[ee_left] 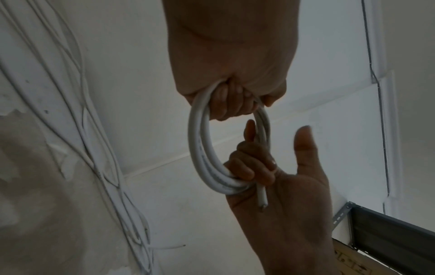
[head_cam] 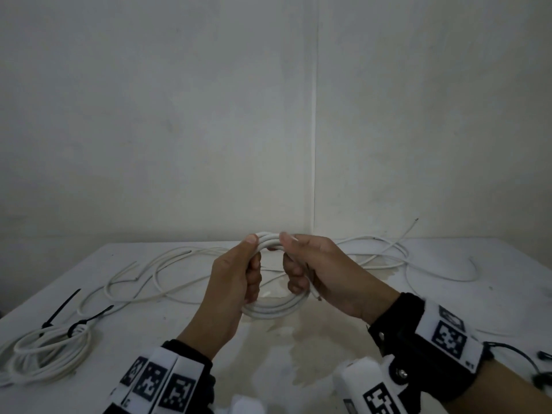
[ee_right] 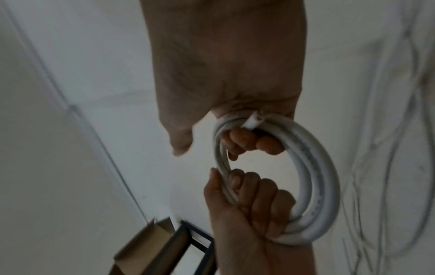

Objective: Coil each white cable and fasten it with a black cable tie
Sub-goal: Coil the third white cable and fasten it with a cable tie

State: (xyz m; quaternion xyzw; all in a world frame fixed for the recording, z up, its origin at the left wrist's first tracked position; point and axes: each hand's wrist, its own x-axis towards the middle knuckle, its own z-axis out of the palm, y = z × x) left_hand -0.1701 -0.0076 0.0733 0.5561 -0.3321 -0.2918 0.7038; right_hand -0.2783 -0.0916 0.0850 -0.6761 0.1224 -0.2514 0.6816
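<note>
I hold a small coil of white cable (head_cam: 268, 310) upright above the table's middle, with both hands on it. My left hand (head_cam: 252, 261) grips the coil's left side, thumb on top. My right hand (head_cam: 291, 261) has its fingers curled round the right side, and the cable's cut end (head_cam: 316, 295) sticks out below them. The left wrist view shows the coil (ee_left: 200, 154) as several turns, my left hand (ee_left: 233, 100) above and my right hand (ee_left: 254, 161) below with its thumb stretched out. In the right wrist view the coil (ee_right: 322, 171) hangs between my right hand (ee_right: 249, 141) and left hand (ee_right: 249, 189).
A coiled white cable (head_cam: 44, 357) lies at the table's front left, fastened with a black cable tie (head_cam: 79, 325). A loose black tie (head_cam: 61, 309) lies beside it. Loose white cables (head_cam: 167, 264) sprawl across the back of the white table (head_cam: 149, 339) up to the wall.
</note>
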